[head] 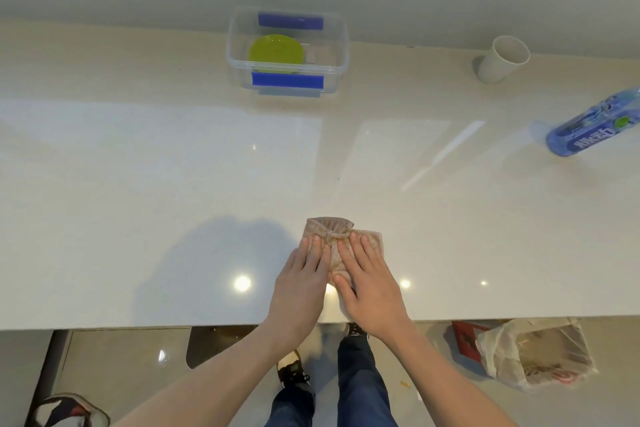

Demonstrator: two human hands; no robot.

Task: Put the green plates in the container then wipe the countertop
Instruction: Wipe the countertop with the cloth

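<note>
Now both my left hand point(304, 274) and my right hand point(369, 282) lie flat, fingers straight, pressing the bunched beige woven cloth point(337, 236) onto the glossy pale stone countertop point(138, 184), presumably to spread pressure for wiping. Green round plastic plates point(276, 51) already sit inside the clear blue-clipped plastic container point(341, 45) near the wall.

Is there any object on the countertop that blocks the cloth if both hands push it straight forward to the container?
Nothing visible does. The countertop is bare between the cloth and the container; the cup and bottle stand far to the right.
</note>
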